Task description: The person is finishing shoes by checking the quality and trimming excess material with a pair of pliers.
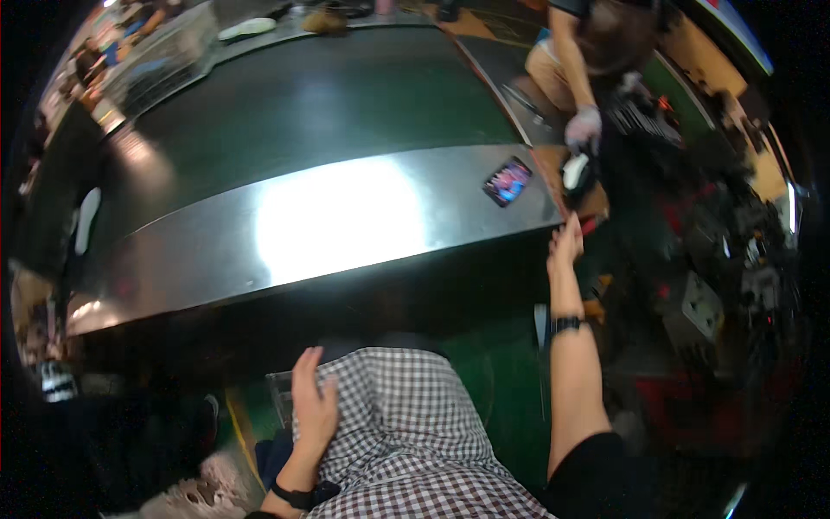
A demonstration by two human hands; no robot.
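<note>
My left hand (313,400) is open, fingers stretched out, beside the checkered cloth (402,398) over my lap. It holds nothing. On the right, my right arm reaches out past the metal edge of the table. My right hand (566,242) has its fingers extended, slightly blurred, and nothing shows in it. Just beyond its fingertips is a dark shoe (590,183) with a white patch. A co-worker's gloved hand (584,128) is at the top of that shoe. A small red thing (590,226) lies beside my right fingertips, partly hidden.
A shiny metal ledge (207,233) runs along the near side of a dark green belt surface (346,95). A phone with a lit screen (507,182) lies near its right end. A clear bin (164,65) and a white sole-shaped piece (248,29) are at the back. Blurred machinery (702,307) stands right.
</note>
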